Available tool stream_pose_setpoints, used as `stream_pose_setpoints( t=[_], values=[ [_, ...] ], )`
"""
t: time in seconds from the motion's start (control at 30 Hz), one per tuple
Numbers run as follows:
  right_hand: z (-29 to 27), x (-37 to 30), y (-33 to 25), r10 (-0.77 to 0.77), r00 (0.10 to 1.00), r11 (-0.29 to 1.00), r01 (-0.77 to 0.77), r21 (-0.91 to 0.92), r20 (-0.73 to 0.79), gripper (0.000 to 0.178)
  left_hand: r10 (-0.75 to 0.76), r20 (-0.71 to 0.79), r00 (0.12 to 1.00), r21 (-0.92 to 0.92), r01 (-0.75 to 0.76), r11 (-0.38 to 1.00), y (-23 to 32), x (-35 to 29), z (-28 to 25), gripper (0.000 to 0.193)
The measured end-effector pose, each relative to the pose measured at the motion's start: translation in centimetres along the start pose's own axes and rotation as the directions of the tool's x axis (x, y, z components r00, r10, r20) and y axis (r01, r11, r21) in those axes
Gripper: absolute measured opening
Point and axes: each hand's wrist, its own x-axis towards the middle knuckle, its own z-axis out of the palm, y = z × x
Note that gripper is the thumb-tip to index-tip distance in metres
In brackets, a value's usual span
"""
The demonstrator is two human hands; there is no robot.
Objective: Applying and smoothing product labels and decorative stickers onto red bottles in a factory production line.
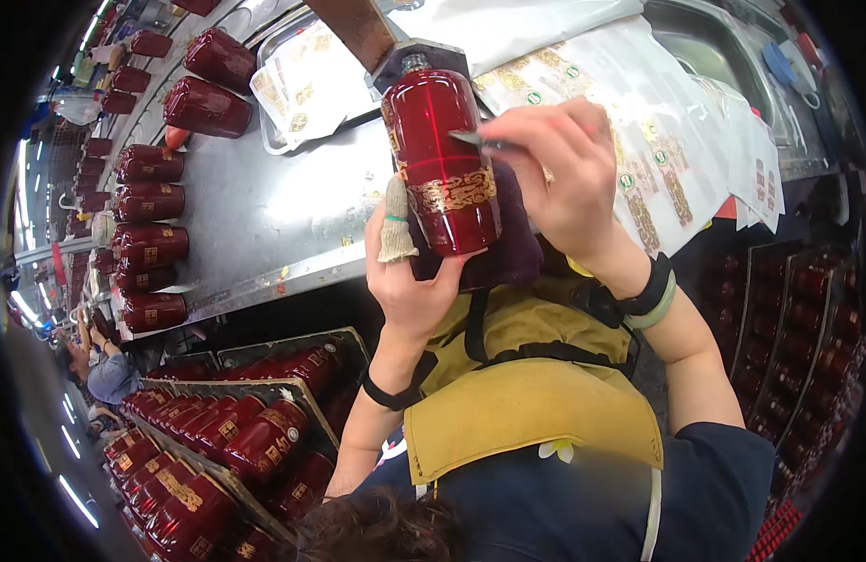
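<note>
The bottle (440,112) lies just off centre toward 12 o'clock, over the dark cloth (519,229), neck toward the block (391,72); the left hand (410,290), a knit sleeve (396,229) on one finger, cups its base from 7 o'clock, curled close round it; the right hand (569,169), at 3 o'clock, pinches a slim tool (470,138), fingers nearly closed, its tip at the red face above the gold band (456,190); the step seems to be fine work on that face, and the next move probably calls for a still bottle and a light tip; whether the tip touches, and whether the tool is blade or tweezers, cannot be told; the bottle's underside is hidden; the crates (779,318) at 4 o'clock are dim.
</note>
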Motion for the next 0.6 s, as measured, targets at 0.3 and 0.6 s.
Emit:
stream_pose_setpoints(
  t=[0.3,0.6],
  values=[
    [-1.9,0.1,-0.8,0.233,0.972,0.953,-0.218,0.211,-0.045,0.027,-0.013,0.180,0.984,0.123,-0.009,0.992,2.2,1.0,-0.3,0.087],
    [0.0,-0.9,-0.3,-0.030,1.000,0.998,0.030,0.061,-0.001,0.020,-0.066,0.046,0.997,0.177,0.057,0.983,3.3,1.2,0.6,0.098]
  ],
)
